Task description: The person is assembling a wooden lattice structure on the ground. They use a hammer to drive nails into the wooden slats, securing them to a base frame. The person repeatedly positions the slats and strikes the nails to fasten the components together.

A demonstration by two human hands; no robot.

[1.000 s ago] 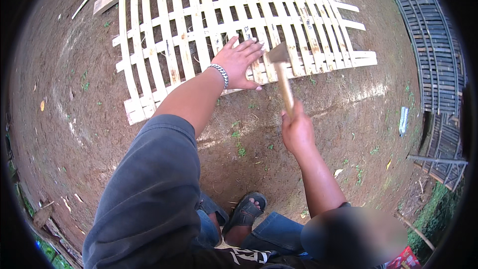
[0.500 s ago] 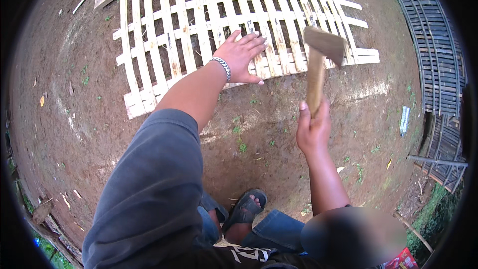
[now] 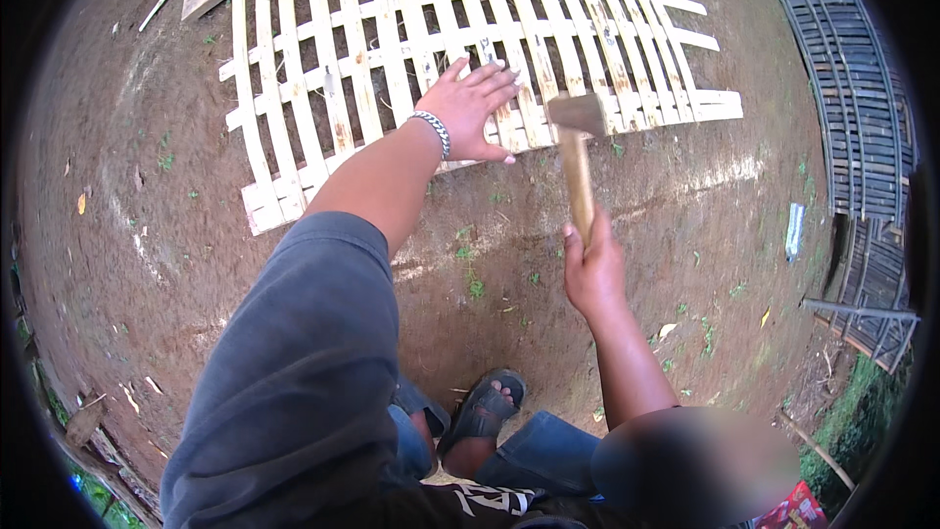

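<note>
Bare brown earth [image 3: 685,235] with a few green sprouts fills the scene, and a pale lattice panel [image 3: 392,49] of crossed wooden slats lies flat on it at the far side. On the panel's near edge the left hand [image 3: 472,108] rests palm down with fingers spread, holding nothing; a metal bracelet [image 3: 433,131] circles its wrist. Just right of it, the right hand [image 3: 590,269] is closed around the wooden handle of a hammer [image 3: 576,152], whose head sits over the panel's near edge close to the left hand's fingertips. A dark slatted panel [image 3: 842,69] lies at the far right, and a sandalled foot [image 3: 485,411] shows near the bottom.
</note>
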